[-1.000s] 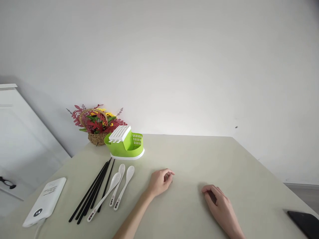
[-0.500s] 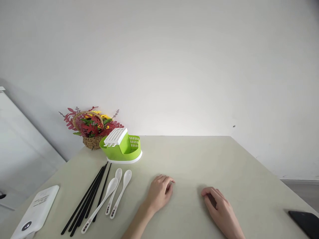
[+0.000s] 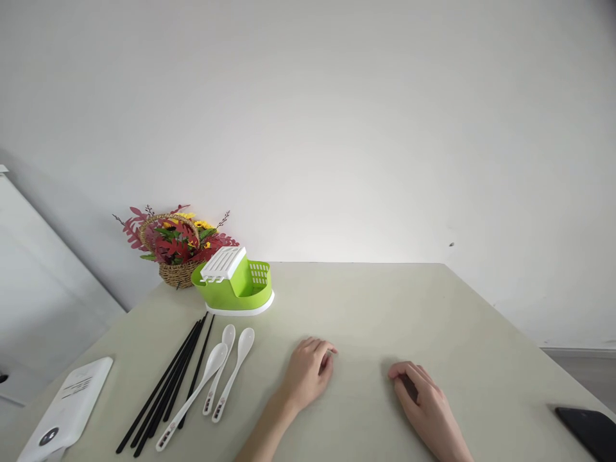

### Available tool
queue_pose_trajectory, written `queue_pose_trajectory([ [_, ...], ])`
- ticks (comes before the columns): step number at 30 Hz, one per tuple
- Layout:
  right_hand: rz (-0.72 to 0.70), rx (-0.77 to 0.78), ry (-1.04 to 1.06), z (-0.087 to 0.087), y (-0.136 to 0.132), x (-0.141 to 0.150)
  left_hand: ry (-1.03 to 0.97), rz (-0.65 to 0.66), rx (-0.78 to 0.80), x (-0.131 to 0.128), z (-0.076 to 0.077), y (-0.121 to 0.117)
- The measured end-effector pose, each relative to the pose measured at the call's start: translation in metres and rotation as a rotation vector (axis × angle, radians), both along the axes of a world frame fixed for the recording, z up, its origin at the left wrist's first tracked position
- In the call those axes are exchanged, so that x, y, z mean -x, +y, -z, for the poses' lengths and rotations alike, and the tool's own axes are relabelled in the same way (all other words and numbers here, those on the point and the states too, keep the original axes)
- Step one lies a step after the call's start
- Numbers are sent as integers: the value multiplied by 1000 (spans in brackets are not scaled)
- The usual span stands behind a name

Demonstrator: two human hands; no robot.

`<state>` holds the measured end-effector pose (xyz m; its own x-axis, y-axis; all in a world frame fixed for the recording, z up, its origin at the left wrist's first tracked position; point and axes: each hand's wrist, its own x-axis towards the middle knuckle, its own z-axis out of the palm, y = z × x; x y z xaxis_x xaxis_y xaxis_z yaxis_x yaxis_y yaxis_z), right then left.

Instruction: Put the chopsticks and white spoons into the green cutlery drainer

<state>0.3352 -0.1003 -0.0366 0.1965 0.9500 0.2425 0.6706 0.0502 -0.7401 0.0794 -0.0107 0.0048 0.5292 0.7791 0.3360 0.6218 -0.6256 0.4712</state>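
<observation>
My left hand [image 3: 307, 371] rests on the pale table [image 3: 366, 301], fingers loosely curled, holding nothing. My right hand [image 3: 426, 404] lies palm down a little to its right, fingers also loosely bent and empty. Left of my left hand lie three white spoons [image 3: 225, 372] side by side, and beside them a bundle of several black chopsticks [image 3: 168, 384]. Behind these stands a green cutlery holder [image 3: 235, 284] with a white slotted lid on a white base.
A wicker basket of red and yellow flowers [image 3: 176, 244] stands at the table's back left corner against the wall. A white power bank [image 3: 67, 407] lies at the front left. A black phone [image 3: 588, 428] lies at the right edge.
The view has shifted slightly, so things on the table sit a bit lower and further left. My left hand has drawn back a little towards me; the right has stayed put.
</observation>
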Motion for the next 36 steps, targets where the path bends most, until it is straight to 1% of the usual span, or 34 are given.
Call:
queue_pose_trajectory([
  [6, -11, 38, -5, 4, 1, -2, 8, -4, 1, 0, 1, -1],
  [15, 3, -10, 4, 2, 1, -1, -1, 3, -1, 0, 2, 0],
  [25, 11, -6, 13, 0, -1, 1, 12, -3, 10, -1, 2, 0],
  [31, 2, -6, 11, 2, 0, 0, 19, -5, 14, 0, 3, -1],
  [36, 45, -13, 40, -1, -1, 6, 5, 0, 2, 0, 2, -1],
])
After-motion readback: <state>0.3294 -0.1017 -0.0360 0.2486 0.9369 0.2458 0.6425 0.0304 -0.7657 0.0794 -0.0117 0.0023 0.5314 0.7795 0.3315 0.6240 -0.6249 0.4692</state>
